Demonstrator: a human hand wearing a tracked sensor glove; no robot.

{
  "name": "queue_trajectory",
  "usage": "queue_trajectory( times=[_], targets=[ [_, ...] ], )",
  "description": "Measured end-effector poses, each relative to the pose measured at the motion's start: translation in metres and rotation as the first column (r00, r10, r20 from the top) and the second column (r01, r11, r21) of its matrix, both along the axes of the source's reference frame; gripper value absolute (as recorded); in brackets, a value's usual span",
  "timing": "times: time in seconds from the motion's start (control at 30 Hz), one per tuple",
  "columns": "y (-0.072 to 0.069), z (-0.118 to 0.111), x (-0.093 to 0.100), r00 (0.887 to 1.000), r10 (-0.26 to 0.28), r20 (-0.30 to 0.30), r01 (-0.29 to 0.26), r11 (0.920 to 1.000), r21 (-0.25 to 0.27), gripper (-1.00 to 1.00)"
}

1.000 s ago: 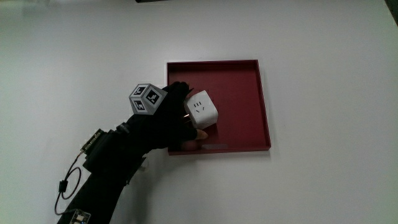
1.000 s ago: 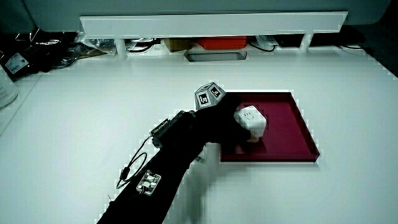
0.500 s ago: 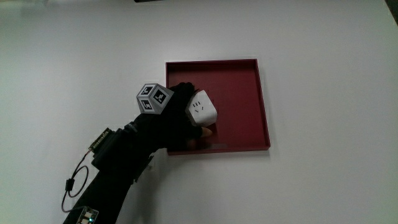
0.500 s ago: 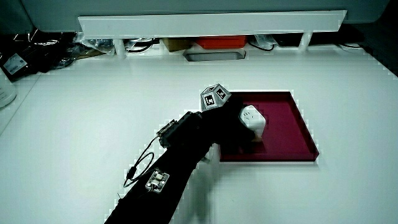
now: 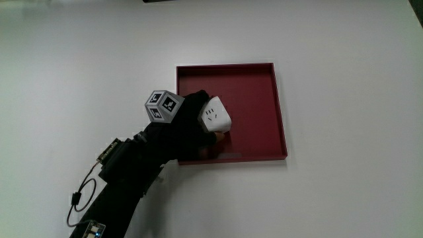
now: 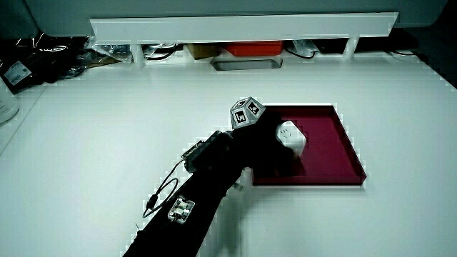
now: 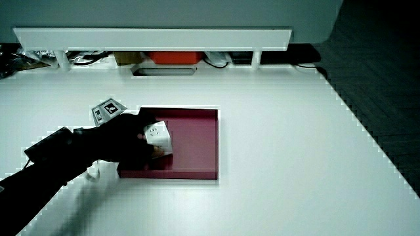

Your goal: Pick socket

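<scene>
The hand (image 5: 188, 125) has its grip wrapped around the white socket (image 5: 215, 116), tilted over the red tray (image 5: 254, 86) near the tray's 8 o'clock corner. It's a smooth cube held mostly from one side, so I reckon it could twist out and clip the tray rim, landing on the bench (image 5: 344, 99).

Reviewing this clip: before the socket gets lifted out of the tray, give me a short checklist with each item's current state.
1. Hand closed on the socket: ok, fingers wrap the white cube in the main view and in both side views.
2. Socket within the red tray: ok, at the tray's edge nearer the person.
3. Socket already clear of the tray floor: cannot tell.
4. Nothing else in the tray to snag: ok, only the socket shows.
5. Socket level: not ok, it looks tilted in the main view.
</scene>
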State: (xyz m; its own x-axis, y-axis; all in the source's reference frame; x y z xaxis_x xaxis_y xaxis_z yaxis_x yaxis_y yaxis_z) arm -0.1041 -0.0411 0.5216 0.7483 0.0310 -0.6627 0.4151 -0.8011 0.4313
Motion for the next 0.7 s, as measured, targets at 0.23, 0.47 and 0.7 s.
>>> queue_trajectory(
  times=[0.23, 0.47, 0.7],
  targets=[
    [-0.002, -0.006, -0.007, 0.998, -0.016, -0.053, 0.017, 0.9998, 0.013, 1.0],
    [-0.001, -0.015, -0.013, 0.997, -0.023, -0.071, 0.024, 0.9996, 0.012, 1.0],
    [0.001, -0.036, -0.023, 0.996, 0.008, -0.087, -0.003, 0.9982, 0.059, 1.0]
  ],
)
